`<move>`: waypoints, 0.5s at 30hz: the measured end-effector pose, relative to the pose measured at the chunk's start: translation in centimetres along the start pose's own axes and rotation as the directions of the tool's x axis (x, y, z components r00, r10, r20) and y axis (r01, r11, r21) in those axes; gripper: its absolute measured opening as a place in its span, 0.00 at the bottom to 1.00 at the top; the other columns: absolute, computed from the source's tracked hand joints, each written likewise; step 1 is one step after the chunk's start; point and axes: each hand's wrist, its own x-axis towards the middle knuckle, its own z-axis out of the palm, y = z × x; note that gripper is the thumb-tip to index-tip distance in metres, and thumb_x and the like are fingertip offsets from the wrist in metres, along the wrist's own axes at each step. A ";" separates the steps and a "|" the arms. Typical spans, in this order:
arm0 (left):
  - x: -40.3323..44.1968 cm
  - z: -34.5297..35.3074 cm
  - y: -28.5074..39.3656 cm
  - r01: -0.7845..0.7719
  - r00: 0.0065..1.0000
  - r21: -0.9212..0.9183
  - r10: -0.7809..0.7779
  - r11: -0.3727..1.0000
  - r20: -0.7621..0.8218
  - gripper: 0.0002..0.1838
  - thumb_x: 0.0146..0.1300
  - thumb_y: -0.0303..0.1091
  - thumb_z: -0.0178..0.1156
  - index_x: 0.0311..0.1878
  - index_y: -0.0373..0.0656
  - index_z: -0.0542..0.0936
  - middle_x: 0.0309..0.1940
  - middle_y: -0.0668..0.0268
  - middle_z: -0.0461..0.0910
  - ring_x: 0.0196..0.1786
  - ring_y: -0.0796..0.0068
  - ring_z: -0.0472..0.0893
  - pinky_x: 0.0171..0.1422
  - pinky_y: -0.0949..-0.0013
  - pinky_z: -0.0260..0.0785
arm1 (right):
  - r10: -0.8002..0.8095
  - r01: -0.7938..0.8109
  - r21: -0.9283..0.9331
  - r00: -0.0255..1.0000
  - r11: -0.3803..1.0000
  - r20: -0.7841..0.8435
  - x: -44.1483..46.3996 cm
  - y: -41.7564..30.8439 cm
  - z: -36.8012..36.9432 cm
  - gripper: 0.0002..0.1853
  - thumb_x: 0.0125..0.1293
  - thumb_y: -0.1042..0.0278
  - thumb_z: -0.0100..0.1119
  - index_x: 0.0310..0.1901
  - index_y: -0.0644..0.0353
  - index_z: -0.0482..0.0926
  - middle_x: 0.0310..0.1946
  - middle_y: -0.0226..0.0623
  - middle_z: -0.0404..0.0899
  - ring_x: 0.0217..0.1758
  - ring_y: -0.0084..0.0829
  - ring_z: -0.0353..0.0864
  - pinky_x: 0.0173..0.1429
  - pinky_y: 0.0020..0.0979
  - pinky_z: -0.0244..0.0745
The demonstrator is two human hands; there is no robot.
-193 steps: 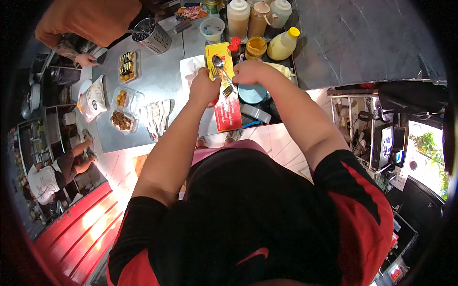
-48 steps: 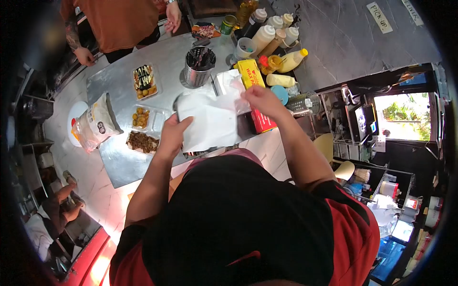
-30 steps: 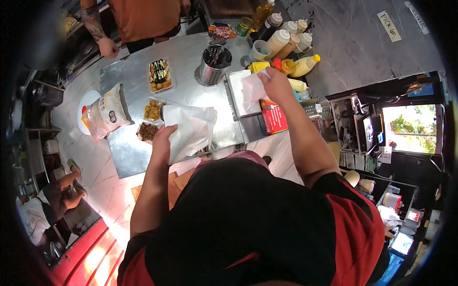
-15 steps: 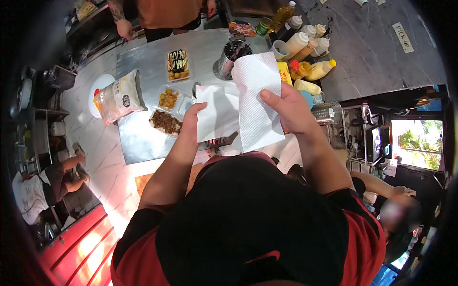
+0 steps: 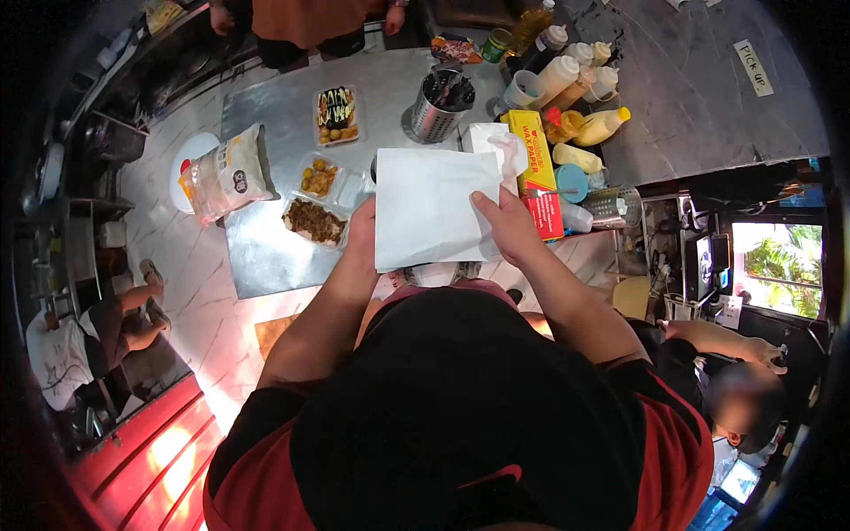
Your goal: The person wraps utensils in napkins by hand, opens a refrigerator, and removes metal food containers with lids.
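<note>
Flat white paper [image 5: 434,208] is held in front of my body, over the near edge of the steel table. My left hand [image 5: 361,232] grips its left edge, with most of the fingers hidden. On the right edge, my right hand [image 5: 512,226] pinches it with the thumb on top and the fingers underneath. Just beyond the paper is an open clear container [image 5: 320,181], with round golden pieces in one compartment and a brown-topped food [image 5: 314,221] in another. I cannot tell whether a second sheet lies under the top one.
Right of the paper stand a yellow wax paper box [image 5: 533,146], a white pack [image 5: 494,146] and several sauce bottles [image 5: 558,80]. Farther back are a utensil holder [image 5: 438,115] and a filled food tray [image 5: 336,115]. A plastic bag [image 5: 232,177] lies left. A person [image 5: 310,22] stands opposite.
The textured paper towel, earlier upright in my right hand, no longer shows separately. My right hand has moved left and down onto the white paper, which now lies flatter between both hands.
</note>
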 end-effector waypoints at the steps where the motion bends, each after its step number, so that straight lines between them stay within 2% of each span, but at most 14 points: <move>1: -0.1 0.5 0.1 0.008 1.000 -0.009 -0.008 1.000 -0.027 0.26 0.77 0.42 0.50 0.67 0.30 0.79 0.61 0.49 0.85 0.59 0.53 0.87 0.67 0.53 0.80 | -0.018 0.018 -0.042 1.000 0.999 0.003 0.1 0.2 -0.1 0.22 0.82 0.64 0.60 0.71 0.65 0.75 0.62 0.38 0.84 0.61 0.28 0.85 0.66 0.32 0.80; 5: -0.3 2.3 0.6 0.002 0.999 -0.068 -0.005 0.998 -0.036 0.28 0.79 0.47 0.49 0.70 0.34 0.77 0.62 0.51 0.84 0.62 0.53 0.86 0.68 0.51 0.79 | -0.033 0.033 -0.163 0.999 0.986 0.002 0.0 0.4 -0.6 0.22 0.82 0.64 0.60 0.70 0.66 0.75 0.60 0.37 0.85 0.59 0.27 0.85 0.64 0.31 0.80; 8: -1.7 5.5 1.3 0.036 0.994 -0.158 -0.051 0.987 -0.092 0.27 0.81 0.46 0.49 0.70 0.35 0.77 0.62 0.51 0.84 0.60 0.53 0.87 0.67 0.52 0.81 | -0.042 0.042 -0.211 0.999 0.977 0.006 -0.1 0.4 -0.6 0.22 0.82 0.63 0.60 0.70 0.66 0.75 0.58 0.37 0.86 0.57 0.26 0.85 0.63 0.31 0.81; 11: -1.3 2.9 0.9 0.120 0.980 -0.005 -0.119 0.993 -0.157 0.26 0.76 0.44 0.56 0.69 0.36 0.76 0.61 0.53 0.84 0.61 0.53 0.86 0.67 0.49 0.79 | -0.069 0.069 -0.244 0.998 0.967 0.010 0.0 0.9 -0.6 0.22 0.82 0.62 0.60 0.69 0.66 0.76 0.57 0.35 0.86 0.56 0.25 0.85 0.62 0.30 0.80; 15: -1.2 2.5 1.4 0.079 0.986 0.203 -0.047 0.976 -0.157 0.24 0.73 0.37 0.59 0.68 0.36 0.76 0.60 0.53 0.84 0.60 0.56 0.86 0.66 0.51 0.80 | -0.019 0.038 -0.356 0.998 0.934 0.057 0.0 0.9 -1.6 0.25 0.80 0.58 0.63 0.70 0.65 0.74 0.60 0.38 0.84 0.56 0.27 0.85 0.61 0.32 0.80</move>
